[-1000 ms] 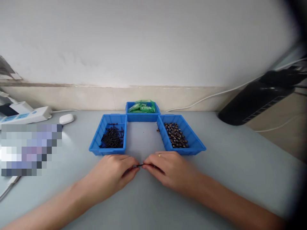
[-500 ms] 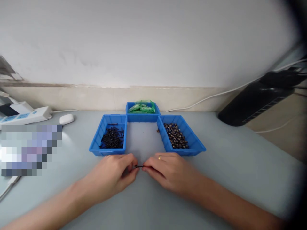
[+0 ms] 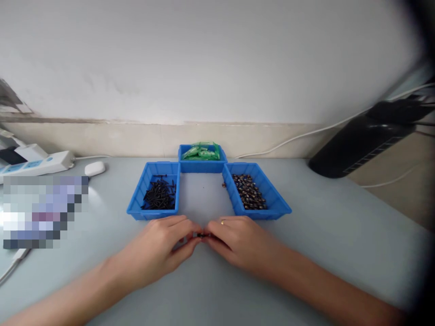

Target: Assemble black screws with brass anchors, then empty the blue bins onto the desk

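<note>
Nearer and to the left of the rear blue bin (image 3: 203, 167), which holds green packets (image 3: 204, 153), a left blue bin (image 3: 152, 215) contains black screws (image 3: 159, 194). Nearer than it, the left hand (image 3: 166, 240) pinches a slim dark piece (image 3: 201, 235) between thumb and forefinger. The piece lies level at the fingertips, straight out in front of the rear blue bin; its exact shape is too small to tell. The right hand (image 3: 238, 237), wearing a ring (image 3: 222, 222), pinches its right end. Nearer and to the right of the rear blue bin, a right blue bin (image 3: 272, 213) contains small metallic parts (image 3: 249, 192). Half a second ago the fingertips stood apart, baring the piece; now they nearly meet.
</note>
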`<act>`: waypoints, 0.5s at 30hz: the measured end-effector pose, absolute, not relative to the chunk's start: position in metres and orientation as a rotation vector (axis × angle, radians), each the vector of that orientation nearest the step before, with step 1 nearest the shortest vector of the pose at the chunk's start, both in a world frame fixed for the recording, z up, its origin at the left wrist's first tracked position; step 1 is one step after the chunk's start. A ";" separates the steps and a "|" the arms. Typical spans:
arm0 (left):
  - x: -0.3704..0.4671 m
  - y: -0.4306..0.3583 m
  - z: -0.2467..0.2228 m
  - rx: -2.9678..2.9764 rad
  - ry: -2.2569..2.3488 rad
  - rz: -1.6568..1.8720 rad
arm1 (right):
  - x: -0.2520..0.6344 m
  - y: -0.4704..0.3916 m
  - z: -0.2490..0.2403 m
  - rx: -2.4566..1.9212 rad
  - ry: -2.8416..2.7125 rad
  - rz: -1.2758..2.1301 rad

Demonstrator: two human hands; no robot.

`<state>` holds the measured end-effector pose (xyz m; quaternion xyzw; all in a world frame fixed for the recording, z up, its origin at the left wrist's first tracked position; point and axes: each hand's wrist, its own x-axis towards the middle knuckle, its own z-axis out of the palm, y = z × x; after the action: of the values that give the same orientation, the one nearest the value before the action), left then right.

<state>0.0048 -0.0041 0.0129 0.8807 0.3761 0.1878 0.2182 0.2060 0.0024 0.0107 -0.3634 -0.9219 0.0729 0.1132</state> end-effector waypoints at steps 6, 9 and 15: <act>0.004 -0.002 0.011 2.490 1.115 0.480 | 0.209 0.004 0.009 -1.039 -2.622 0.147; 0.003 -0.001 0.008 2.512 1.121 0.420 | 0.209 0.002 0.009 -0.951 -2.552 0.123; 0.005 -0.004 0.006 2.588 1.042 0.347 | 0.206 -0.002 0.010 -0.745 -2.545 0.157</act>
<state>0.0054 -0.0039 0.0056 0.9080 0.3657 0.1218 0.1640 0.2060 -0.0022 0.0102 -0.2721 -0.9300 0.0575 0.2401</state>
